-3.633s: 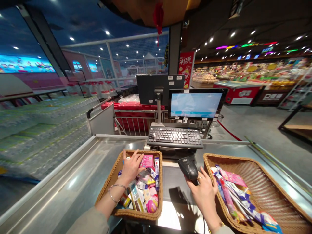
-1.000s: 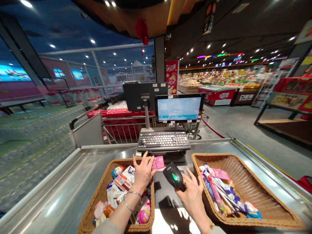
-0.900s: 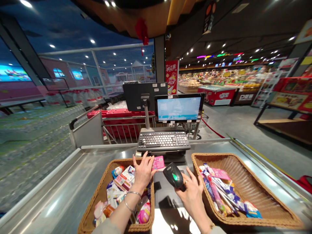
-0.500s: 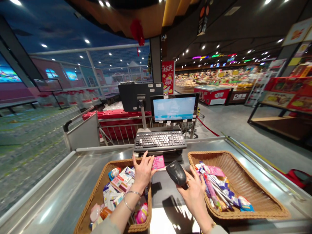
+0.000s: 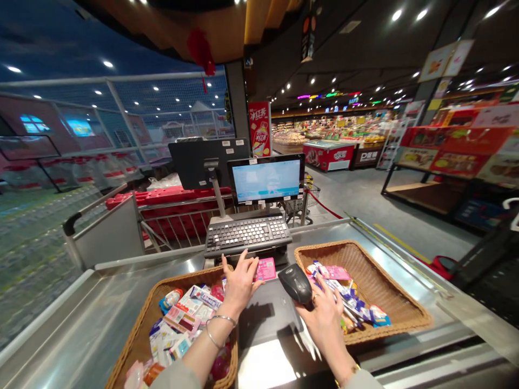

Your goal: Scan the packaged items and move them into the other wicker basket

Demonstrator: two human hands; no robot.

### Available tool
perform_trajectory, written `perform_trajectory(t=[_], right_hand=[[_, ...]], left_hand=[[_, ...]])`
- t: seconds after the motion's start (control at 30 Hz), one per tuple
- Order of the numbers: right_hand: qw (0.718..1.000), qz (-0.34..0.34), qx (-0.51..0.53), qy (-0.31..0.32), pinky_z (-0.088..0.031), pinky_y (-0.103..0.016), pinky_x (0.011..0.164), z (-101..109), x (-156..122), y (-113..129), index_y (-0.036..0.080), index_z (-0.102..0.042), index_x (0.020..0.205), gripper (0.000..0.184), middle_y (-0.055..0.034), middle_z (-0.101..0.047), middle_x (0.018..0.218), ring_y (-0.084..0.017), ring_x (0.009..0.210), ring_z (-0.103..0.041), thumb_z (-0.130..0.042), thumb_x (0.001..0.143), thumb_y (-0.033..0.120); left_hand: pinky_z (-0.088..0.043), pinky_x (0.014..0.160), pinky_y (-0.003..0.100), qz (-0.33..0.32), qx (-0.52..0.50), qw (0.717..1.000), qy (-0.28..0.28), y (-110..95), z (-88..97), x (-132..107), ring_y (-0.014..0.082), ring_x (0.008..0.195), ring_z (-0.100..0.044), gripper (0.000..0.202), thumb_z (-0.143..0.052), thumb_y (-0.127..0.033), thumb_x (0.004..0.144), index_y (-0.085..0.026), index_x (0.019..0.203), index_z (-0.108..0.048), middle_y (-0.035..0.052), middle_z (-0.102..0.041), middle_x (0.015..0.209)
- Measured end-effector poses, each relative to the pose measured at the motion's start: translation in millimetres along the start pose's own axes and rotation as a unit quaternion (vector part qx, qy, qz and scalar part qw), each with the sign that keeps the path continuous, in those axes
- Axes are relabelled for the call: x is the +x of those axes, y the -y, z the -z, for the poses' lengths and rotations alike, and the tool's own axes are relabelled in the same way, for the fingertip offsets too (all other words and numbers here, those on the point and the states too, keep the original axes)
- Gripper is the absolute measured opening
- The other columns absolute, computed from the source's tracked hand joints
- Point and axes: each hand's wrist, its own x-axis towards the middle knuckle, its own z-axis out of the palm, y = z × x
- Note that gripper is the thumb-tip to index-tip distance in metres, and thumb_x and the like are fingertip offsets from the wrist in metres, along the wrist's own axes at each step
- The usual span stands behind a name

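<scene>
My left hand (image 5: 238,285) holds a small pink packet (image 5: 266,268) up over the far right corner of the left wicker basket (image 5: 140,329), its fingers partly spread. My right hand (image 5: 323,316) grips a black handheld barcode scanner (image 5: 297,282), whose head faces the pink packet. The left basket is full of several small snack packets. The right wicker basket (image 5: 389,294) holds several more packets along its left side.
Both baskets sit on a steel checkout counter (image 5: 81,329). Behind them stand a keyboard (image 5: 247,234), a lit screen (image 5: 266,180) and a second monitor's back (image 5: 203,161). Red baskets and a rail lie beyond; shop aisles stretch to the right.
The view has swung to the right. My left hand lifted the pink packet out of the left basket and holds it steady; the scanner's green light, lit a second ago, no longer shows.
</scene>
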Motion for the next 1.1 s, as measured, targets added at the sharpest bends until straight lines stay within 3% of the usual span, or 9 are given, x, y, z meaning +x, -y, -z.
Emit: perform_trajectory(t=[0.43,0.8,1.1], right_hand=[[0.994,-0.04,-0.05,-0.083,-0.018,-0.061,0.114,27.2,-1.4,-27.2,0.028,-0.075,0.1,0.025,-0.0068,-0.072,0.122,-0.034,0.134,-0.048,-0.063,0.081,0.038],[0.982,-0.12,-0.073,-0.128,-0.015,-0.059,0.115,41.1,-4.5,-60.7,0.024,-0.075,0.101,0.033,-0.0086,-0.073,0.121,-0.033,0.133,-0.049,-0.061,0.08,0.045],[0.971,-0.148,-0.088,-0.165,-0.016,-0.058,0.114,52.5,-7.7,-78.0,0.023,-0.076,0.098,0.041,-0.0121,-0.074,0.116,-0.035,0.133,-0.049,-0.058,0.083,0.055]], left_hand=[[0.012,0.115,0.073,-0.063,-0.063,0.996,0.032,-36.3,-22.3,34.1,0.0337,0.134,-0.053,0.053,-0.078,-0.028,0.079,-0.025,0.129,-0.062,0.0098,-0.072,0.119],[0.016,0.115,0.069,-0.141,-0.116,0.982,0.04,-60.6,-54.6,55.2,0.0307,0.135,-0.052,0.055,-0.079,-0.027,0.078,-0.029,0.129,-0.06,0.0087,-0.071,0.125],[0.012,0.115,0.073,-0.185,-0.12,0.975,0.04,-78.1,-71.8,66.8,0.033,0.137,-0.051,0.057,-0.079,-0.031,0.078,-0.03,0.131,-0.058,0.0109,-0.068,0.131]])
